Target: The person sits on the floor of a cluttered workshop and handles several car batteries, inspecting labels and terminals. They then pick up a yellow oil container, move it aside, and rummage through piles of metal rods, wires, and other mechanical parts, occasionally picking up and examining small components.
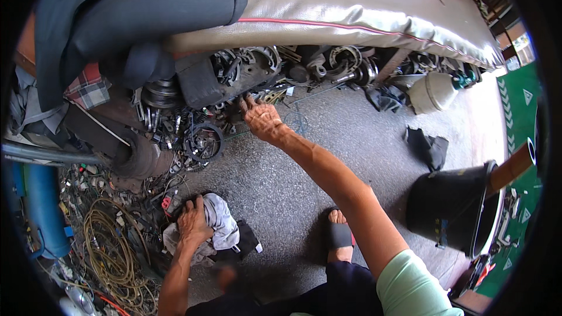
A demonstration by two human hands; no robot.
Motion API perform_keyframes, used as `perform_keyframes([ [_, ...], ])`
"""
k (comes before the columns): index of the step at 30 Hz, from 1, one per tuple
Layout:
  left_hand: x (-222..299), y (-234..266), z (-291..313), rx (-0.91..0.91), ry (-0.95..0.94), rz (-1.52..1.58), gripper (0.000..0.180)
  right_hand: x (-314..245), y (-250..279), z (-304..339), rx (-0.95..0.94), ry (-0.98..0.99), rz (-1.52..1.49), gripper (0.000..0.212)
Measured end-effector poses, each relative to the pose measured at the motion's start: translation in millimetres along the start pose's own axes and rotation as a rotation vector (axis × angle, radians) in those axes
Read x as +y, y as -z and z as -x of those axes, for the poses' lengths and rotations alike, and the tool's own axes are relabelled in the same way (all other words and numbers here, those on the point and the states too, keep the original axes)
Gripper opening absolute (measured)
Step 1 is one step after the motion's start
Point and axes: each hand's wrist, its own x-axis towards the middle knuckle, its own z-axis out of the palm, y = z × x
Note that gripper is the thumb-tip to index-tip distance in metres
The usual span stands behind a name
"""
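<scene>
My left hand [194, 223] is closed over a bunched grey and white rag [221, 222] on the ground. A black cloth [247, 238] lies partly beneath the rag. Farther off, my right hand [263, 120] stretches to the edge of a heap of greasy metal parts under a padded bench. Its visible fingers are extended near a dark block-like part [199, 81]; the fingertips partly merge with the dark clutter. Left of that hand lies a round black ring-shaped part [204, 143] with metal pieces inside it.
The brown padded bench [363, 11] overhangs the parts, with a dark garment [152, 6] on it. A coil of yellowish hose [111, 251] lies among scraps at left. A black bucket [448, 208] stands at right, near a black scrap [427, 147] and a whitish container [432, 93].
</scene>
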Motion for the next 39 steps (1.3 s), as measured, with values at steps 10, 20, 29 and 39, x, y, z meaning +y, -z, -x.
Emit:
perform_keyframes([
  [10,3,5,-7,-0.131,0.004,-0.099,0.104,4,12,-9,-0.020,0.035,0.036,0.040],
  [20,-1,5,-5,-0.107,0.006,-0.101,0.100,16,48,37,-0.561,0.180,-0.152,0.022],
  [29,6,8,-11,-0.136,0.013,-0.078,0.096,16,40,104,-0.643,0.410,-0.237,0.030],
  [39,18,15,-9,-0.154,0.058,-0.110,0.096,-20,-18,23,0.171,0.183,-0.035,0.039],
])
